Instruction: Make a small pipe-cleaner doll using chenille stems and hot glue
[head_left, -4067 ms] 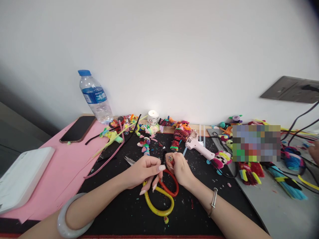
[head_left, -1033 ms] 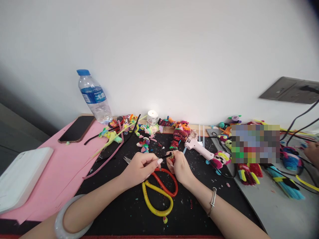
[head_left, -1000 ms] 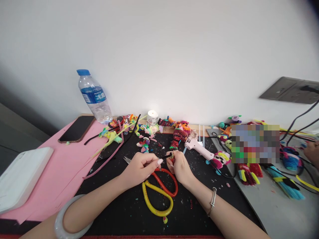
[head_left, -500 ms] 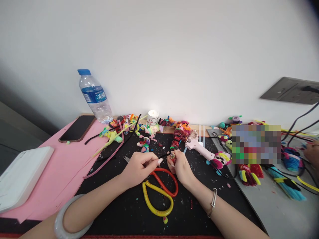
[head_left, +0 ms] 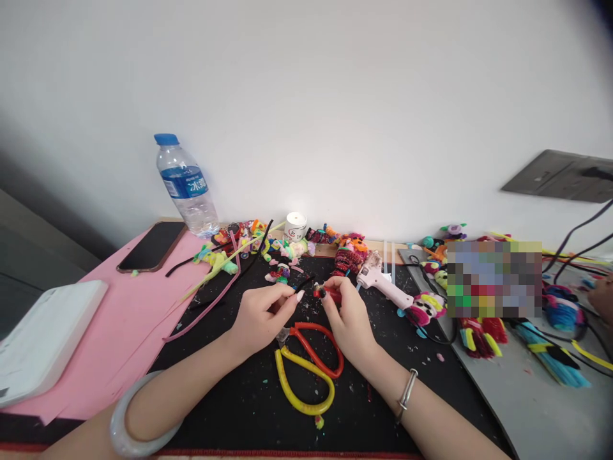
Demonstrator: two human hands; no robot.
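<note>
My left hand (head_left: 263, 317) pinches a short black pipe cleaner (head_left: 305, 285) between thumb and fingertips. Just across from it, my right hand (head_left: 349, 316) is closed around a small red fuzzy pipe-cleaner piece (head_left: 334, 296), most of it covered by the fingers. A narrow gap separates the black tip from the red piece. Below both hands lie scissors (head_left: 304, 407) with one red and one yellow handle, their blades partly hidden by my left hand. A pale pink glue gun (head_left: 389, 289) rests right of my right hand.
Pipe-cleaner figures (head_left: 349, 252) line the wall beside a white roll (head_left: 295, 225). At left are a water bottle (head_left: 189, 191), a phone (head_left: 152, 246) and a white box (head_left: 52, 338) on pink paper (head_left: 124, 332). Another person's hand (head_left: 601, 295) shows at far right, near cables.
The black pipe cleaner has moved apart from the red piece. My right hand has turned, its fingers now pointing more toward the left hand. The view has shifted slightly.
</note>
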